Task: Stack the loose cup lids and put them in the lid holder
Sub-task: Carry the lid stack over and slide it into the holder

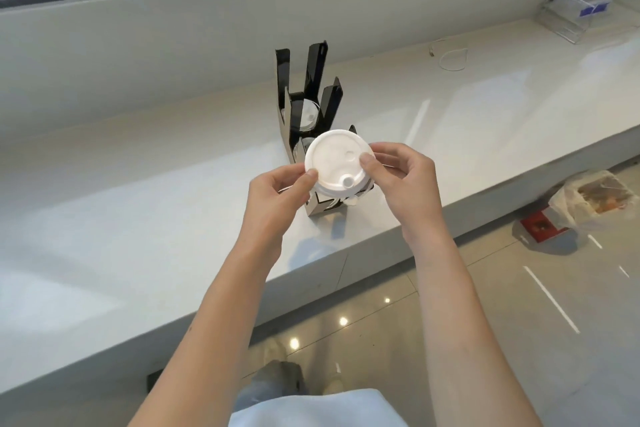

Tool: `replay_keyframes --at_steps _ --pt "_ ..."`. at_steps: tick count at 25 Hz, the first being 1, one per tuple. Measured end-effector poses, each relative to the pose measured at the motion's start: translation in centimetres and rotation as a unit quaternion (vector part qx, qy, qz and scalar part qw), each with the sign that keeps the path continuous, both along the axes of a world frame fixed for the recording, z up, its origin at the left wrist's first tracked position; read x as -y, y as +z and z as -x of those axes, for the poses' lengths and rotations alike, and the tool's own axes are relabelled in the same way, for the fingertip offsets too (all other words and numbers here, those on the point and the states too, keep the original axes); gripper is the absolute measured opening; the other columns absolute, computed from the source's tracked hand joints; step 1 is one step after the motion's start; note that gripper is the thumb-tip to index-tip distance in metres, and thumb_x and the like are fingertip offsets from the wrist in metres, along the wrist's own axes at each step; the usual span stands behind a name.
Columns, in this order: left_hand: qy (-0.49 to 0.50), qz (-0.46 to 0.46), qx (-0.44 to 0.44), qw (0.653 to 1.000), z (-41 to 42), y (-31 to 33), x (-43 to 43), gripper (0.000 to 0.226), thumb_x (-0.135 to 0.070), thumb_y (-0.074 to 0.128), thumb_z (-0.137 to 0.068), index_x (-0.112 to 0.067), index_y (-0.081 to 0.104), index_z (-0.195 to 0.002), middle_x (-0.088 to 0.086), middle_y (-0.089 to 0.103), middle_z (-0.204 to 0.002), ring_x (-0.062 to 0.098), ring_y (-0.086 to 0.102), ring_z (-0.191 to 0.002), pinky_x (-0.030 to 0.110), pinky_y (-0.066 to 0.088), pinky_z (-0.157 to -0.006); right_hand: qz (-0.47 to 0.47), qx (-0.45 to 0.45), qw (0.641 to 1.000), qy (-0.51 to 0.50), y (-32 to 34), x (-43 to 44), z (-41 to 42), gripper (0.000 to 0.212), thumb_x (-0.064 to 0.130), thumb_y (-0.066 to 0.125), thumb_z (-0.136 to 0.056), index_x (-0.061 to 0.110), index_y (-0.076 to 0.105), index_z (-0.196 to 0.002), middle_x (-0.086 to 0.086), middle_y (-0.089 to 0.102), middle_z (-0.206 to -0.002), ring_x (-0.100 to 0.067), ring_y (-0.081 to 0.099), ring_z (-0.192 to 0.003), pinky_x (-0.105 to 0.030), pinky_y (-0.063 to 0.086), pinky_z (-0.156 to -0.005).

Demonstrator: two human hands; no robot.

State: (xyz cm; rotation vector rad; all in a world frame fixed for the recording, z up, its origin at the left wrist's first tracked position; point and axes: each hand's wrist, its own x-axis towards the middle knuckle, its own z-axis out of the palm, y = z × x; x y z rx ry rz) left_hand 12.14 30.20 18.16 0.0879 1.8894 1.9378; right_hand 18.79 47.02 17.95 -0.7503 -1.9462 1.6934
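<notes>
A stack of white cup lids (335, 159) is held between both hands just above the near end of the black lid holder (313, 87). My left hand (277, 201) pinches the stack's left rim. My right hand (403, 180) grips the right rim, thumb on top. The top lid shows a small round sip plug near its front edge. The holder stands on the white counter (138, 201), with tall black uprights. Clear lids (306, 114) sit in its far compartment. The near compartment is mostly hidden behind the stack.
A white cable (450, 57) lies on the counter at the back right, beside a clear acrylic organiser (581, 14). A window runs along the back wall. On the tiled floor to the right lie a plastic bag (595, 201) and a red box (540, 227).
</notes>
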Motion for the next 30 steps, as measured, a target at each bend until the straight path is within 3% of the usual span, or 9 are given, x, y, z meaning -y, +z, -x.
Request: replay_keyframes --at_steps 6,10,14,17,21,26,30 --pt "-0.012 0.025 0.048 0.998 2.9 -4.2 -2.0 0.006 -0.021 0.069 -0.095 -0.018 0.074 -0.098 0.008 0.077 -0.107 0.024 0.070 -0.113 0.036 0.054 -0.102 -0.029 0.085 0.996 0.013 -3.1 -2.1 2.1 0.022 0.032 0.076 -0.085 0.021 0.073 -0.104 0.011 0.074 -0.093 -0.004 0.071 -0.092 -0.017 0.050 -0.078" --pt "-0.038 0.040 0.074 0.996 5.6 -6.8 -3.1 0.028 -0.021 0.068 -0.096 -0.005 0.072 -0.118 0.010 0.076 -0.108 0.022 0.071 -0.109 0.030 0.055 -0.097 -0.046 0.153 0.987 0.009 -4.7 -3.1 3.6 0.024 0.038 0.075 -0.084 0.022 0.072 -0.101 0.005 0.077 -0.095 -0.010 0.071 -0.092 -0.021 0.050 -0.077" --pt "-0.057 0.051 0.117 0.990 8.8 -9.0 -3.6 0.031 -0.020 0.068 -0.096 0.000 0.070 -0.120 0.015 0.075 -0.110 0.026 0.072 -0.107 0.030 0.057 -0.094 -0.033 0.218 0.975 0.018 -5.9 -3.7 5.3 0.025 0.042 0.076 -0.082 0.023 0.069 -0.097 0.003 0.077 -0.093 -0.014 0.073 -0.089 -0.026 0.051 -0.075" --pt "-0.061 0.057 0.127 0.988 10.0 -10.3 -4.2 0.020 -0.019 0.069 -0.095 -0.006 0.072 -0.110 0.009 0.074 -0.106 0.023 0.069 -0.101 0.028 0.055 -0.093 -0.019 0.242 0.970 0.017 -6.8 -4.3 6.5 0.027 0.038 0.077 -0.080 0.022 0.067 -0.100 0.001 0.076 -0.095 -0.016 0.073 -0.089 -0.030 0.054 -0.079" --pt "-0.055 0.066 0.152 0.985 10.7 -12.3 -4.7 0.023 -0.018 0.072 -0.092 -0.004 0.073 -0.110 0.010 0.072 -0.103 0.021 0.066 -0.095 0.029 0.055 -0.092 0.006 0.292 0.956 0.043 -7.8 -5.1 8.2 0.038 0.031 0.078 -0.080 0.019 0.065 -0.113 -0.002 0.073 -0.102 -0.014 0.067 -0.094 -0.023 0.047 -0.070" --pt "-0.008 0.083 0.165 0.983 11.4 -14.3 -5.4 0.005 -0.021 0.080 -0.086 -0.020 0.078 -0.090 0.007 0.077 -0.109 0.024 0.069 -0.110 0.040 0.053 -0.103 0.045 0.366 0.921 0.129 -9.3 -7.4 10.4 0.032 0.026 0.078 -0.081 0.015 0.066 -0.110 -0.009 0.072 -0.102 -0.018 0.066 -0.085 -0.024 0.049 -0.069" --pt "0.038 0.110 0.164 0.980 11.0 -15.5 -6.3 0.018 -0.024 0.081 -0.084 -0.018 0.079 -0.101 0.004 0.077 -0.113 0.025 0.067 -0.117 0.045 0.050 -0.108 0.038 0.397 0.897 0.191 -10.8 -9.1 12.3 0.037 0.033 0.080 -0.081 0.012 0.066 -0.107 -0.012 0.071 -0.095 -0.020 0.064 -0.080 -0.029 0.053 -0.077"
